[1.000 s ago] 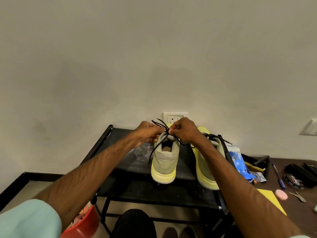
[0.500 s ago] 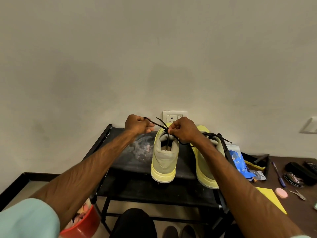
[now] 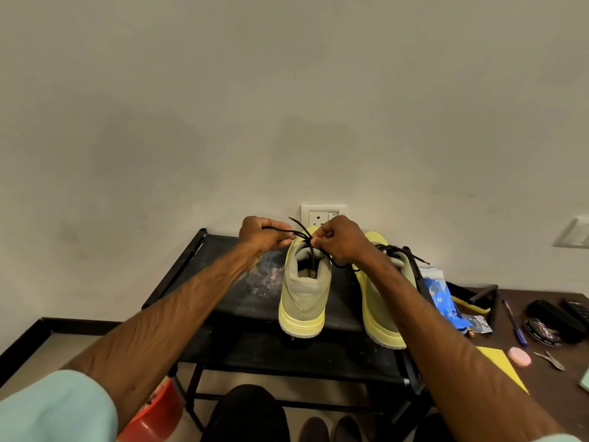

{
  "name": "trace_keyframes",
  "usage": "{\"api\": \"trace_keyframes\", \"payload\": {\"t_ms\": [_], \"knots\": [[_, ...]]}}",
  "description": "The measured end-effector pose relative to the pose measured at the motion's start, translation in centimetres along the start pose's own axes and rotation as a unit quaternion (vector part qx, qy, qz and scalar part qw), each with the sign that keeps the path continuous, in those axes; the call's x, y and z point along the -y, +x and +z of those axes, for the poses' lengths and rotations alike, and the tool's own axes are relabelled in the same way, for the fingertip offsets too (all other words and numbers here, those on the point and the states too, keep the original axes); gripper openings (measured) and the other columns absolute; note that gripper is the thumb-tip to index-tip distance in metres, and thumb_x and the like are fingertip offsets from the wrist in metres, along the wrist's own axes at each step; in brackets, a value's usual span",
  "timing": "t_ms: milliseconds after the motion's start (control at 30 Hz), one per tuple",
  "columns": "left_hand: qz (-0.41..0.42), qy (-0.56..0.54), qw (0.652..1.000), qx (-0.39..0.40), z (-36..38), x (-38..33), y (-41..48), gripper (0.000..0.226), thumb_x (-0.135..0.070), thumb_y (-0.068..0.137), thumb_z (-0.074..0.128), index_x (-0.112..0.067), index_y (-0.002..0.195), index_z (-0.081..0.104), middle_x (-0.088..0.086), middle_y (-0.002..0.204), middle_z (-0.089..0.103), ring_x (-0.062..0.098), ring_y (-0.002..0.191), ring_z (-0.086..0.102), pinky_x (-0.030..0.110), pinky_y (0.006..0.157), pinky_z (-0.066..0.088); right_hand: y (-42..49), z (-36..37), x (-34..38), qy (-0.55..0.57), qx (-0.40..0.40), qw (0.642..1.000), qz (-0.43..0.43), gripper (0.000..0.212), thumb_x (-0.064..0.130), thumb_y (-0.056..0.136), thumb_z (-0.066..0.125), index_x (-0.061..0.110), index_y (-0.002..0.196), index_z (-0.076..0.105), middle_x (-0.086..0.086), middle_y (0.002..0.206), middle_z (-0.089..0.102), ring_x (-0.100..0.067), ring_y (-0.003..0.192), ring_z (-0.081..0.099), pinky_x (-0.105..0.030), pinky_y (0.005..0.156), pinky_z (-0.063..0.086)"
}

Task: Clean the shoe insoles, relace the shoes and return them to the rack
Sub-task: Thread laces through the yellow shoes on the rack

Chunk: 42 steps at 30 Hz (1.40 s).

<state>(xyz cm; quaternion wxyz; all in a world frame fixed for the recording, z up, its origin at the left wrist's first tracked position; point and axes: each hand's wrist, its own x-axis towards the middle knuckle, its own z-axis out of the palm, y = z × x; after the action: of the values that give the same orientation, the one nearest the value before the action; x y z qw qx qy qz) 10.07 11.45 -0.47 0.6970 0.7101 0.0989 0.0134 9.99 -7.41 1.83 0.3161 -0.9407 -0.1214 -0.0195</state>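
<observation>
At the far left we see one red plastic tub [image 3: 153, 419] on the floor, beside one black metal-framed shoe rack [image 3: 255, 346] that stands against the wall. We have two grips raised over its top shelf. Our left grip [image 3: 259, 232] is curled round one end of a thin black shoelace [image 3: 299, 232], holding it out to the left. Our right grip [image 3: 339, 239] pinches the same lace just above the shoe's collar, and the loose ends cross between the two. One white wall socket [image 3: 320, 215] shows behind them. We count two olive suede shoes with yellow soles, both upright on the top shelf with their heels toward us. The left shoe [image 3: 302, 301] sits under both grips. The right shoe [image 3: 376, 314] stands just beside it, partly behind our right forearm, with its own lace bunched on top. Two dark shoe toes [image 3: 315, 429] show on the floor below the rack. On the dark brown bench [image 3: 541, 393] to the right we count one blue plastic packet [image 3: 443, 301], one yellow-bristled brush [image 3: 468, 303], one yellow sheet [image 3: 497, 362], one blue pen [image 3: 513, 323], one pink oval pad [image 3: 519, 357], one round black tin [image 3: 541, 331] and one small metal clipper [image 3: 549, 360].
</observation>
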Motion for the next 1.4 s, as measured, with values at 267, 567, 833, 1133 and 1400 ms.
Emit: {"api": "trace_keyframes", "payload": {"t_ms": [267, 567, 833, 1133, 1400], "knots": [[0.046, 0.177, 0.983, 0.012, -1.0, 0.6, 0.3, 0.025, -0.014, 0.082, 0.083, -0.012, 0.106, 0.075, 0.008, 0.108, 0.076, 0.027, 0.100, 0.073, 0.039, 0.090, 0.060, -0.3, -0.2, 0.2, 0.004, 0.005, 1.000, -0.005, 0.018, 0.023, 0.097, 0.068, 0.010, 0.097, 0.080, -0.001, 0.089, 0.072, -0.015, 0.083, 0.063, -0.033, 0.079, 0.051], [0.211, 0.395, 0.894, 0.010, -1.9, -0.2, -0.5, 0.072, 0.003, 0.075, 0.069, -0.017, 0.141, 0.047, 0.006, 0.152, 0.040, 0.025, 0.140, 0.035, 0.028, 0.105, 0.033, -1.1, -0.7, 1.0, -0.026, 0.010, 1.000, 0.014, 0.034, 0.032, 0.080, 0.087, 0.020, 0.110, 0.077, -0.003, 0.108, 0.072, -0.018, 0.095, 0.064, -0.031, 0.082, 0.052], [0.297, 0.391, 0.855, 0.168, -0.7, -1.6, -1.7, 0.053, -0.003, 0.086, 0.049, -0.021, 0.136, 0.055, -0.001, 0.143, 0.055, 0.015, 0.133, 0.048, 0.030, 0.110, 0.037, -0.5, -1.9, 0.5, -0.045, 0.018, 0.999, -0.021, 0.021, 0.007, 0.080, 0.077, 0.018, 0.097, 0.082, -0.004, 0.095, 0.076, -0.014, 0.083, 0.069, -0.019, 0.064, 0.049], [0.330, 0.427, 0.818, 0.197, -0.5, -1.0, -1.3, 0.030, -0.030, 0.104, 0.055, -0.016, 0.125, 0.071, 0.002, 0.114, 0.074, 0.012, 0.101, 0.066, 0.028, 0.092, 0.055, 0.0, -1.9, -1.0, -0.044, -0.025, 0.994, -0.094, 0.015, 0.003, 0.086, 0.075, 0.013, 0.096, 0.081, -0.003, 0.094, 0.078, -0.013, 0.083, 0.070, -0.028, 0.082, 0.058], [0.300, 0.429, 0.829, 0.194, -1.1, -0.9, -0.7, 0.032, -0.037, 0.105, 0.053, -0.017, 0.107, 0.077, 0.001, 0.094, 0.075, 0.018, 0.082, 0.068, 0.042, 0.081, 0.058, -0.9, -0.4, -1.9, -0.060, -0.005, 0.993, -0.097, 0.029, 0.004, 0.094, 0.066, 0.018, 0.117, 0.078, -0.006, 0.112, 0.077, -0.021, 0.094, 0.071, -0.028, 0.086, 0.057]]}}
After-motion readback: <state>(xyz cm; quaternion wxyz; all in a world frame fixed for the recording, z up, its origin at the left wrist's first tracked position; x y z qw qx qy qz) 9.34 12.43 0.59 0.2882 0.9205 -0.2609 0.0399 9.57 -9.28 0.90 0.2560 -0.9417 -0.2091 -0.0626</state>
